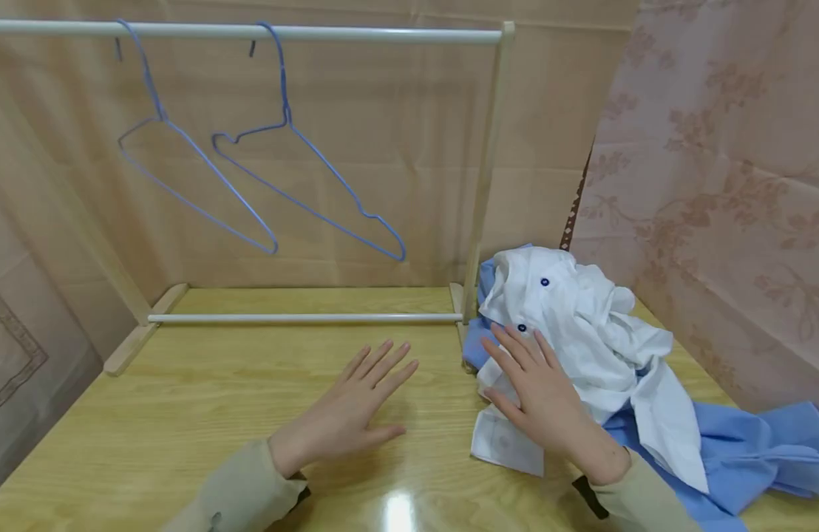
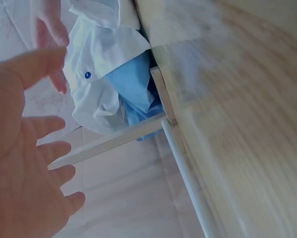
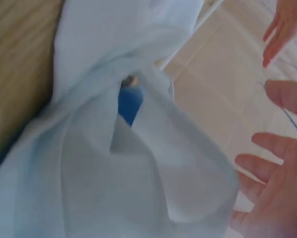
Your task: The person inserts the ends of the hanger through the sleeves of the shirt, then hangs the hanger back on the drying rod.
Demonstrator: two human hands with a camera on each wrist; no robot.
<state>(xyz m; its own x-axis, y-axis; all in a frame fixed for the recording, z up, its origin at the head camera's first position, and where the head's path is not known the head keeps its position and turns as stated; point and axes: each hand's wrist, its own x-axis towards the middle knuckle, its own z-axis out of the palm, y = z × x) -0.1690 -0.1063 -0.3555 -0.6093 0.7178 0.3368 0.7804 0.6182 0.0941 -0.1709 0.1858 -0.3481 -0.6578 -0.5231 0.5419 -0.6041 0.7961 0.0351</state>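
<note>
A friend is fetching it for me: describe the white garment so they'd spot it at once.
On the wooden table stands a rack. Beside the foot of its post on the head view's right lies the white garment, crumpled. Its whiteness and two dark buttons set it apart from the blue cloth showing under it.

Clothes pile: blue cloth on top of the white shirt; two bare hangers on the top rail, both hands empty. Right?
No, the order is flipped: the head view shows the white shirt on top of the blue cloth. The rest holds: two bare hangers on the top rail, left hand and right hand empty.
</note>
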